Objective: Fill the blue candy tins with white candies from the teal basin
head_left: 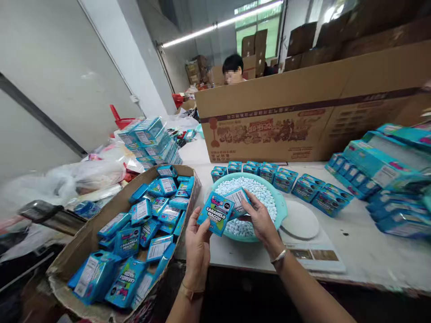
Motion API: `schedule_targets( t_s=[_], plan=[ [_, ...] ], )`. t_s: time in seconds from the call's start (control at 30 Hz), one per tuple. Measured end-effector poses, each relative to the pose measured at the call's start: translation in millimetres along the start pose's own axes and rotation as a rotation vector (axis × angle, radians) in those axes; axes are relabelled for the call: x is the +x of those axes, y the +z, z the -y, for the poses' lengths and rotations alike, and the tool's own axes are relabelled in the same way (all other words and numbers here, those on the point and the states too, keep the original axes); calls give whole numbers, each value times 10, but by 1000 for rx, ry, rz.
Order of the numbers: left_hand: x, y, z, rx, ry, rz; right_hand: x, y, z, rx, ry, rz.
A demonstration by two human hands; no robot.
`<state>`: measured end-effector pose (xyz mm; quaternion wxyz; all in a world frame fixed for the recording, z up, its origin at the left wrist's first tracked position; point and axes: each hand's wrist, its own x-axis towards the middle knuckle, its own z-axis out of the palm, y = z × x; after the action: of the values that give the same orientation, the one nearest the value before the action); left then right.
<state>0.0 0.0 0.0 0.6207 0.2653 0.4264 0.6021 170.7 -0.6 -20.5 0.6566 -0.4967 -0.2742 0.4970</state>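
My left hand (198, 240) is closed on a blue candy box (216, 213), its front with the words "Caramelo Macizo" turned up. A second blue candy box (237, 200), showing a white printed panel, is pinched in my right hand (259, 217). Both boxes are held side by side, overlapping a little, over the near left part of a turquoise basin (282, 208). Small pale blue and white candies (247, 185) fill the basin. To the left, an open cardboard box (193, 197) holds many more blue candy boxes (129, 242), lying in a jumble.
A white scale (301, 220) stands right of the basin. Small blue boxes (305, 188) line up behind it. Blue display packs (387, 166) are stacked at the right, wrapped packs (148, 139) at the left. A large carton (269, 130) blocks the back; a person (233, 69) is behind it.
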Motion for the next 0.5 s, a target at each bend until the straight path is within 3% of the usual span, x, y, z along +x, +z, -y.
schedule_targets(
  t_s=[0.33, 0.5],
  plan=[
    [-52, -135, 148, 139, 21, 146, -84, 1, 31, -229, -187, 18],
    [-39, -228, 194, 419, 217, 276, -239, 9, 48, -359, -445, 35]
  ],
)
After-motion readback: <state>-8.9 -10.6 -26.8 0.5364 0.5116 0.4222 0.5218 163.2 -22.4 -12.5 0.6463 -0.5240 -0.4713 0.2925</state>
